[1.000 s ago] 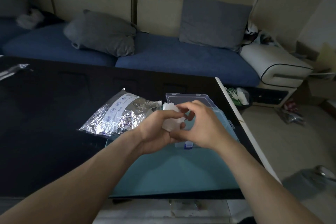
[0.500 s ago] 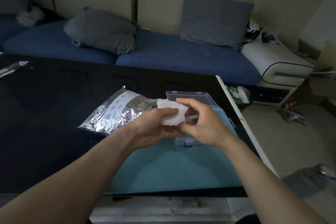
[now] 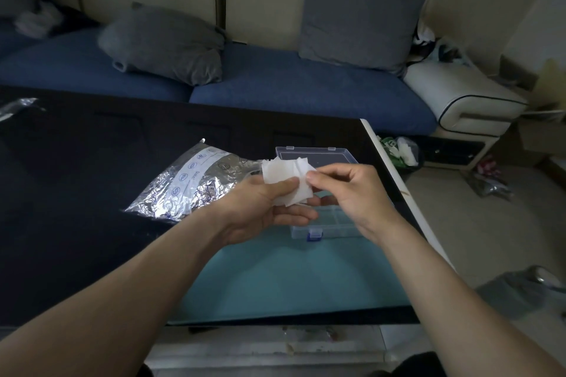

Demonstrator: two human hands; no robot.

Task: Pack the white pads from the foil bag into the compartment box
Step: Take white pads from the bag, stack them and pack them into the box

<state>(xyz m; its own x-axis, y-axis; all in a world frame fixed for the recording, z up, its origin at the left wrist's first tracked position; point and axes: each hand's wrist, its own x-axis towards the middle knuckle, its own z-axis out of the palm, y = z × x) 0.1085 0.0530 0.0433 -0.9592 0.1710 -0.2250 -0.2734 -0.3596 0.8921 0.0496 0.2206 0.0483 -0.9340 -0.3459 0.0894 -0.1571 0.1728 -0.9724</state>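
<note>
the left hand [image 3: 260, 208] holds a small stack of white pads [image 3: 286, 179], thumb pressed on top and fingers curled beneath. the right hand [image 3: 349, 193] pinches the right edge of the topmost pad between thumb and forefinger. both hands hover above the compartment box [image 3: 324, 223], a clear plastic box with a blue latch on its near wall; its lid [image 3: 315, 154] stands open behind the pads. how many compartments are filled cannot be told, since the hands cover most of the box. the box sits on a teal mat [image 3: 275, 278] at the near right part of the dark desk [image 3: 76, 208]. the foil bag [image 3: 190, 187], crumpled and shiny, lies on the desk just left of the box, its printed mouth end near the pads. beyond the desk stands a blue sofa [image 3: 291, 86] with 2 grey cushions [image 3: 165, 43].
</note>
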